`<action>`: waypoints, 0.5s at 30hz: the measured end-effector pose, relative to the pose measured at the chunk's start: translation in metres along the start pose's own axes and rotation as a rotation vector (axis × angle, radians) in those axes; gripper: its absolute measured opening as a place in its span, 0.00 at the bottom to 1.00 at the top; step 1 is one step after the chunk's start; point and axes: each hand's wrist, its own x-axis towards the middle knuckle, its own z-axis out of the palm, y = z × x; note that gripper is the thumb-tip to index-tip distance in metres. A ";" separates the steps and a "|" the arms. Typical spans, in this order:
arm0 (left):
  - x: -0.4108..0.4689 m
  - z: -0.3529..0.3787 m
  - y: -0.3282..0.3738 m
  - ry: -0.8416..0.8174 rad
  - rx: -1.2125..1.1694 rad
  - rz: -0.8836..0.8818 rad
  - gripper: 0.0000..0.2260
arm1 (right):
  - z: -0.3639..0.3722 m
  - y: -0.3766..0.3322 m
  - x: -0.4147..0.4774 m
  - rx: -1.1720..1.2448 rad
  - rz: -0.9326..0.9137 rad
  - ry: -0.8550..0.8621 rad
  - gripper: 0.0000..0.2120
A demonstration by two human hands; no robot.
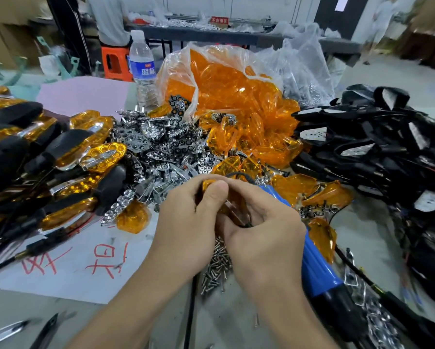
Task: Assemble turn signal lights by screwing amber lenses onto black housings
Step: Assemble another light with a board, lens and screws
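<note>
My left hand [186, 217] and my right hand [264, 222] meet at the table's middle, both curled around one turn signal light [232, 210]. Only a sliver of its amber lens and chrome insert shows between my fingers. My left thumb presses on its top. A blue and black electric screwdriver [319, 270] lies under my right hand; whether that hand grips it I cannot tell. Loose amber lenses [236, 96] spill from a clear plastic bag behind. Black housings [387, 152] are heaped at the right.
Assembled lights [60, 152] are stacked at the left. Chrome reflector inserts [161, 144] lie piled in the middle, small screws [217, 265] below my hands. A water bottle [142, 69] stands behind. White paper with red writing [67, 260] covers the front left. A person sits at a far table.
</note>
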 end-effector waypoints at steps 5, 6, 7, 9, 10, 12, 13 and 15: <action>-0.003 -0.007 0.002 -0.064 -0.078 0.120 0.08 | -0.022 0.010 0.014 0.008 0.169 -0.246 0.46; -0.005 -0.008 0.002 -0.095 -0.085 0.139 0.08 | -0.024 0.008 0.016 -0.004 0.178 -0.289 0.47; -0.006 -0.009 0.005 -0.118 -0.075 0.146 0.08 | -0.028 0.010 0.017 -0.010 0.180 -0.322 0.47; -0.006 -0.010 0.007 -0.134 -0.058 0.161 0.07 | -0.030 0.010 0.019 0.001 0.184 -0.361 0.44; -0.006 -0.010 0.008 -0.141 -0.069 0.169 0.07 | -0.030 0.010 0.019 0.020 0.171 -0.370 0.41; -0.006 -0.011 0.010 -0.156 -0.120 0.183 0.10 | -0.030 0.008 0.019 0.059 0.108 -0.365 0.32; -0.006 -0.012 0.011 -0.175 -0.130 0.207 0.11 | -0.031 0.006 0.019 0.066 0.063 -0.348 0.28; -0.006 -0.015 0.012 -0.213 -0.100 0.248 0.14 | -0.032 0.003 0.017 -0.010 -0.022 -0.260 0.25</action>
